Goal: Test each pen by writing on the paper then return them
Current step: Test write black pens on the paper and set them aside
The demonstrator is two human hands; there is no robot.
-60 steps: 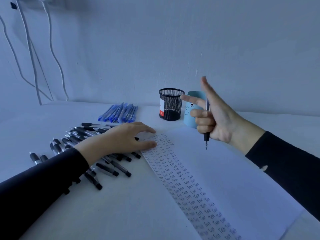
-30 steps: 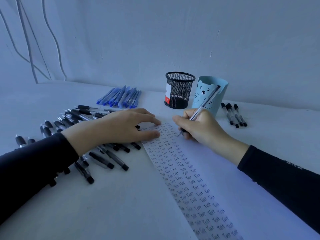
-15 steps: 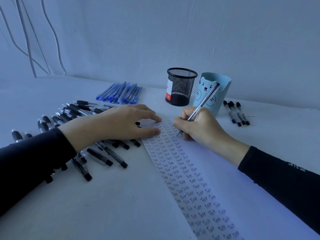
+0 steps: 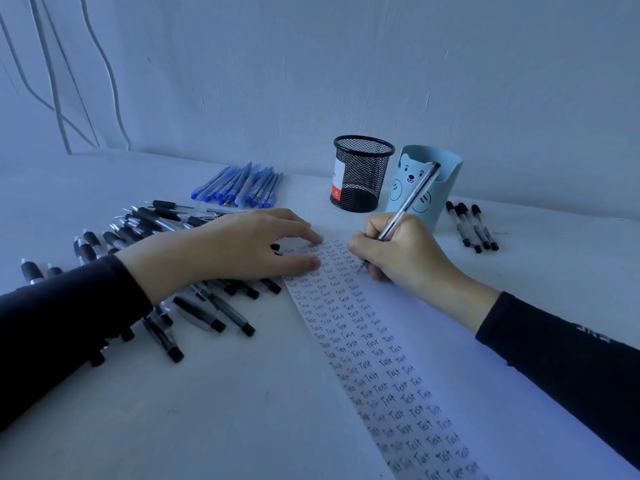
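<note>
Raised 2 seconds ago, the right hand (image 4: 408,258) now rests low, fingers curled round the slim clear-barrelled pen (image 4: 412,199), tip on the white paper sheet (image 4: 467,358) on the surface (image 4: 242,410). The left hand (image 4: 228,251) presses the sheet's edge, fingers straight. Testing looks underway.

This was a plain study or office desk laid out for stationery work; whether it stood in a home or a workplace could not be told. A smooth white tabletop (image 4: 207,410) ran up to a bare, pale painted wall (image 4: 346,64), where thin white cables (image 4: 52,81) hung down at the far left. Near the wall stood a round black wire-mesh pen cup (image 4: 362,174) and, just beside it, a light blue pen holder with a bear's face (image 4: 446,181). A row of blue plastic pens (image 4: 242,187), a heap of black-gripped pens (image 4: 152,216) and three black-capped pens (image 4: 471,225) lay on the surface, along with a long white sheet of paper (image 4: 363,341) filled with columns of handwritten "Test".
</note>
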